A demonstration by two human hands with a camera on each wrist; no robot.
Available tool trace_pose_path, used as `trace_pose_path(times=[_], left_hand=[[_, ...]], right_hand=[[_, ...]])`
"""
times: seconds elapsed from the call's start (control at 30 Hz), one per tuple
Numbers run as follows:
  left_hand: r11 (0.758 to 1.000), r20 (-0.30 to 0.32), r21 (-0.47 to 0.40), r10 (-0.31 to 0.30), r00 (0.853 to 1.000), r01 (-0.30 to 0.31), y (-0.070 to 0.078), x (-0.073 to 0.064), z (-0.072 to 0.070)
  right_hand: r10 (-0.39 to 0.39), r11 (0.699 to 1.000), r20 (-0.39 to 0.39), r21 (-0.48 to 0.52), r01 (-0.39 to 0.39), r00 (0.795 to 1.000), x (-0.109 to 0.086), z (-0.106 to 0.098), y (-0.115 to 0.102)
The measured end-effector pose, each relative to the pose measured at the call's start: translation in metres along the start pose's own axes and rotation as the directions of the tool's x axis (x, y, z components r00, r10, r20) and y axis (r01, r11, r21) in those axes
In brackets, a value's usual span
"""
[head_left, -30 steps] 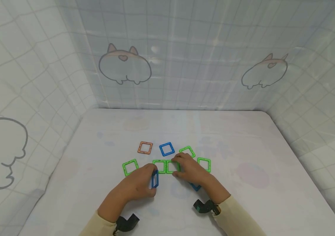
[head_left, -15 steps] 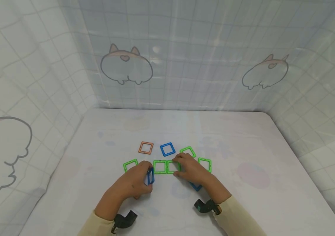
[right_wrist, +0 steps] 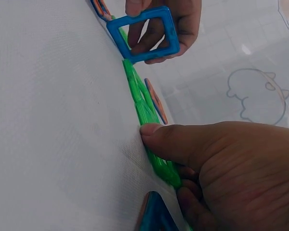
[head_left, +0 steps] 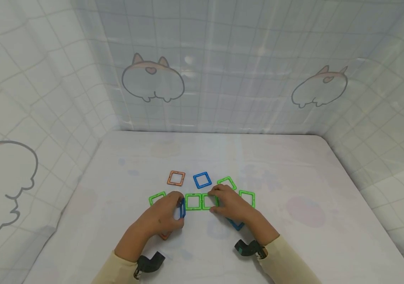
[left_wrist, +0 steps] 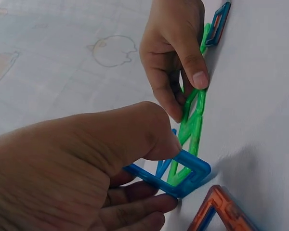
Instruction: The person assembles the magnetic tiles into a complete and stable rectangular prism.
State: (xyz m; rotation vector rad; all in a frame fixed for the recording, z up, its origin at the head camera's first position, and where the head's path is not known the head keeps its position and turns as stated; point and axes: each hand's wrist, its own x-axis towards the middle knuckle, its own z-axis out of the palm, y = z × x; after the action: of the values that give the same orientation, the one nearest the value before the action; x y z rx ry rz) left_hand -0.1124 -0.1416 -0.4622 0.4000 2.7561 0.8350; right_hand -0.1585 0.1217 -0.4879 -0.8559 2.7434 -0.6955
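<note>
Here, the left hand [head_left: 160, 215] pinches the standing blue square [right_wrist: 171, 30], thumb on its near side and fingers on its far side. The blue square is up on its edge, maybe tipped a bit. Just to the right of these left fingers, the left green square [head_left: 193, 209] lies flat. Its other side meets the right green square [head_left: 206, 208], so the two make a short row. The long way of the row goes from the left fingers across to the right fingers. The right hand [head_left: 228, 203] has its thumb and fingers on the two sides of the right green square, pinching it.

So the left fingers are nearer to the row's free end. I cannot tell if the blue square touches it.

Toward the person from the left fingers, an orange square [head_left: 166, 236] peeks out under the hand. A small blue square [head_left: 236, 226] peeks out under the right wrist. More flat squares lie past the fingers: green on the left [head_left: 157, 195], green on the right [head_left: 253, 200], then green [head_left: 233, 182], blue [head_left: 195, 182] and orange [head_left: 175, 185] farther off. The white bench [head_left: 294, 165] stretches far beyond the fingers, up to a pale checked wall [head_left: 237, 79].
</note>
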Motion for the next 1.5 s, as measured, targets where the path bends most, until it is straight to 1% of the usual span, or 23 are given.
trace_pose_path(times=[0.2,0.43,0.67,0.87,1.17,1.33,1.5], left_hand=[[0.998,-0.002,-0.062,0.001,1.000,-0.001,-0.009,0.005,0.000],[0.993,-0.010,-0.118,0.009,1.000,-0.010,-0.015,0.008,0.001],[0.991,-0.019,-0.132,0.002,1.000,-0.005,-0.017,0.010,0.001],[0.987,-0.017,-0.160,-0.022,1.000,0.019,-0.017,0.014,0.001],[0.983,-0.018,-0.185,-0.016,1.000,0.012,-0.019,0.018,-0.002],[0.981,-0.015,-0.194,-0.005,1.000,0.002,-0.019,0.023,-0.002],[0.977,-0.016,-0.215,-0.002,1.000,-0.002,-0.021,0.025,-0.001]], right_hand=[[0.008,1.000,0.001,-0.008,-0.008,1.000,0.002,0.001,0.002],[0.008,1.000,0.003,0.015,-0.008,1.000,0.001,0.001,0.001],[0.004,1.000,0.002,0.025,-0.004,1.000,0.000,0.000,0.000],[0.013,1.000,0.007,0.011,-0.014,1.000,0.001,0.002,0.002],[-0.008,1.000,0.010,0.004,0.008,1.000,0.003,0.004,0.003],[0.002,1.000,0.011,-0.014,-0.002,1.000,0.003,0.004,0.004],[0.010,1.000,0.012,-0.002,-0.009,1.000,0.003,0.004,0.004]])
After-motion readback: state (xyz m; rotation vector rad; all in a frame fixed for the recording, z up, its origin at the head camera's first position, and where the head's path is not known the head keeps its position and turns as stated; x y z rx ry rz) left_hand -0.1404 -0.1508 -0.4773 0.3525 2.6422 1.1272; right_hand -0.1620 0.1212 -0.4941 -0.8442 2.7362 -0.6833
